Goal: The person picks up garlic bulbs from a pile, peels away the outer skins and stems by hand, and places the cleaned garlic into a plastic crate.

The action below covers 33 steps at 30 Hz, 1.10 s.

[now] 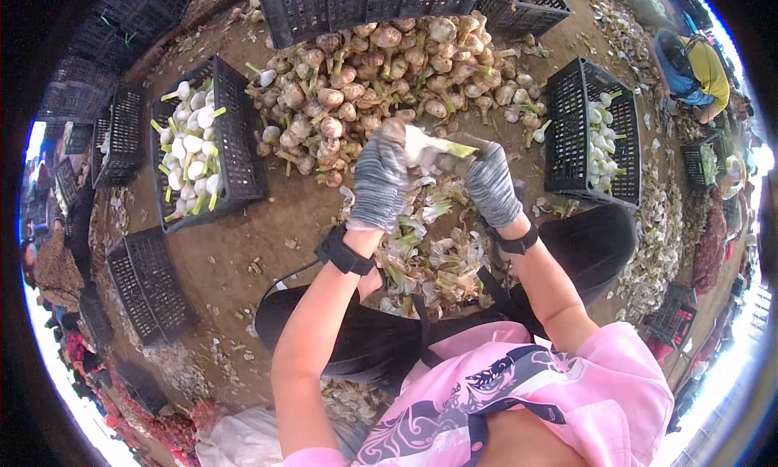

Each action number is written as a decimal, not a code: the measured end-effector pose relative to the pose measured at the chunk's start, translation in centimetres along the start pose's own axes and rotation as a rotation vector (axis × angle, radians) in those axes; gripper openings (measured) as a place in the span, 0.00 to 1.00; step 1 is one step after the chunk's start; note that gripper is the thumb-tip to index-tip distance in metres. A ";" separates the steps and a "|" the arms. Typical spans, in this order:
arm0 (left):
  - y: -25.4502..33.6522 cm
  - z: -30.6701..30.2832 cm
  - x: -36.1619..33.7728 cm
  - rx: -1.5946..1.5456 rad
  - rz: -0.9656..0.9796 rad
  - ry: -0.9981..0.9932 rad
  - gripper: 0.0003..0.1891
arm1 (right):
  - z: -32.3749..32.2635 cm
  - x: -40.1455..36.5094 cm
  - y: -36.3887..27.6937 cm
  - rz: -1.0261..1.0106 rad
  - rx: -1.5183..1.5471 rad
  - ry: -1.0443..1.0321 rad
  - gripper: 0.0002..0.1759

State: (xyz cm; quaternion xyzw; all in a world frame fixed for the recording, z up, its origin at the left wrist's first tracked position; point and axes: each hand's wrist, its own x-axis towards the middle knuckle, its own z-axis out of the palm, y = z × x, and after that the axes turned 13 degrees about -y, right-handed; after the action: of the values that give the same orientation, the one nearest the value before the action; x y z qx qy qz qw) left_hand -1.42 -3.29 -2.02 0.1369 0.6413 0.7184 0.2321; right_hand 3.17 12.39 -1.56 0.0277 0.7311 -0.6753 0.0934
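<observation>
My left hand (pixel 379 179), in a grey striped glove, grips a peeled white garlic bulb (pixel 421 149) with a green cut stem. My right hand (pixel 489 183), also gloved, closes on the stem end of the same bulb; whether it also holds a blade I cannot tell. Both hands are over a heap of peeled skins and trimmings (pixel 429 248) between my knees. Just beyond them lies a big pile of unpeeled, dirt-covered garlic bulbs (pixel 381 70) on the ground.
A black crate (pixel 239 147) at the left holds cleaned white garlic. Another black crate (pixel 567 127) at the right holds some too. Empty black crates (pixel 146 285) lie around the dirt floor. Another person (pixel 697 70) in yellow crouches at far right.
</observation>
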 end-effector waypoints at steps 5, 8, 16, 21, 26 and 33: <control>1.3 -1.2 0.4 -0.439 -0.450 -0.036 0.21 | -0.5 -0.9 -0.2 -0.100 -0.030 -0.146 0.12; 1.4 -1.6 0.4 -0.504 -0.585 -0.074 0.21 | 0.7 -1.4 -1.3 -0.010 0.141 -0.064 0.13; 0.2 1.2 -0.4 0.192 0.100 -0.138 0.21 | -0.3 -0.8 0.1 -0.115 0.269 -0.013 0.11; 2.6 0.1 -0.9 -0.388 -0.155 -0.286 0.22 | 0.2 -0.6 0.5 -0.006 1.113 -0.048 0.09; 2.0 -0.2 -0.7 -0.577 -0.097 -0.322 0.24 | 1.0 -1.0 0.0 -0.206 0.243 0.046 0.15; 2.3 -0.1 -0.9 -1.048 -0.082 -0.332 0.21 | 0.7 -1.1 -1.2 -0.147 0.168 0.112 0.14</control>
State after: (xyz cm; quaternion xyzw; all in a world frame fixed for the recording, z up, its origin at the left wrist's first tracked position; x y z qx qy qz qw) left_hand -1.03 -4.00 0.34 0.0894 0.1575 0.9007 0.3949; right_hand 4.10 11.66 -0.21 0.0197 0.6760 -0.7366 0.0000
